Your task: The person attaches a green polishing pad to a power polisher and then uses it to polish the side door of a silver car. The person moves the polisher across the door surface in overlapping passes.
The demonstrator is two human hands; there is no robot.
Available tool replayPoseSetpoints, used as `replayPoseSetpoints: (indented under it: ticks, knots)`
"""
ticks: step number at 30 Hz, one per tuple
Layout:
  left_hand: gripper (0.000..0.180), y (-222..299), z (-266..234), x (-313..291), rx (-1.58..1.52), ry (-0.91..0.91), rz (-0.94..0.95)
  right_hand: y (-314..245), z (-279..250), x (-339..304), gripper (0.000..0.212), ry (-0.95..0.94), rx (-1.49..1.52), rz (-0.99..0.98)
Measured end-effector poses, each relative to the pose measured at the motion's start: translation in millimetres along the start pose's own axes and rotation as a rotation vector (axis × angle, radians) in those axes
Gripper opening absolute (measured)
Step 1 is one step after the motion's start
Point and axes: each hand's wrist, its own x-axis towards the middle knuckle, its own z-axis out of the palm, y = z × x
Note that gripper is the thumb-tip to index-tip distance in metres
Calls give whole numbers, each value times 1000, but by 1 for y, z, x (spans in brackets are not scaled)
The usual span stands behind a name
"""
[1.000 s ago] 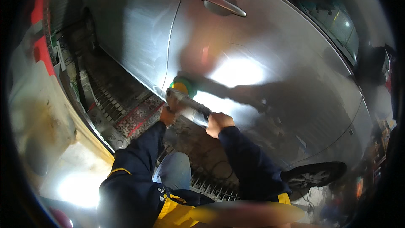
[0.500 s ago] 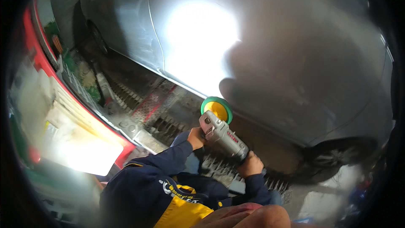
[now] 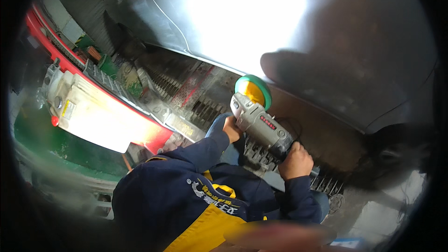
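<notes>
With both hands I hold a grey power polisher (image 3: 261, 123). My left hand (image 3: 232, 129) is closed beside its head, on a grip mostly hidden by my fingers. At the rear end, my right hand (image 3: 297, 161) wraps round the dark handle. The round polishing pad (image 3: 266, 94) has a green rim and a yellow back. It faces the lower edge of a grey car body panel (image 3: 224, 37); whether it touches the panel I cannot tell. A strong light glares off the panel, and a dark shadow falls to the right of the glare.
A floor grating (image 3: 168, 84) runs beneath the car. To the left, a red-edged machine (image 3: 154, 135) bears a pale, brightly lit tank (image 3: 95, 112). At the right is a dark car wheel (image 3: 389, 154). A thin dark cord loops near the polisher's rear.
The view has shifted, so the polisher and both hands now appear higher and further right. The glare on the panel looks larger. Both hands keep their hold on the polisher.
</notes>
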Motion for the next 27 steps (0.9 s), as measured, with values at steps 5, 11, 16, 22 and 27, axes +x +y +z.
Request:
replayPoseSetpoints:
  ticks: [5,11,16,22,27]
  knots:
    - [18,14,17,-9,478,60,496,21,-3,5,25,42,36,-40]
    - [14,28,24,-9,504,92,424,25,1,16,28,58,19,-58]
    - [28,75,5,-16,89,129,55,10,-3,27,34,36,-3,-61]
    - [39,203,-75,6,-15,322,262,-59,-16,48,52,276,246,-86]
    - [39,325,-184,57,424,209,896,-144,-58,87,58,504,434,-137]
